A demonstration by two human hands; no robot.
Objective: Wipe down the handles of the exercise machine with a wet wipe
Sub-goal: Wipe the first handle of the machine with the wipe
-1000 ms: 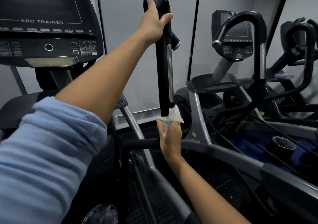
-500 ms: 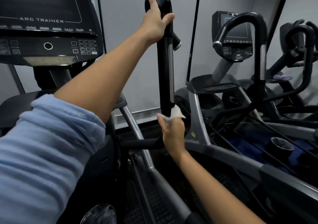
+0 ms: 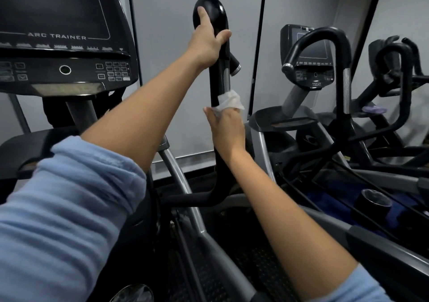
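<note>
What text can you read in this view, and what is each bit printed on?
"CYBEX": top edge of the near console, with a logo mark before it.
"ARC TRAINER": below the near console's dark screen.
Near console keypad: key markings too small to read.
Second machine's console: a small label under it appears reversed, something like "750AT", not certain; its other markings are too small.
Handle and wet wipe: no text visible.

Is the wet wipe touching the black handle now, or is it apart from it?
Touching. In the head view the right hand presses the wet wipe against the upright black handle, and the wipe folds around the bar with no gap visible.
</note>
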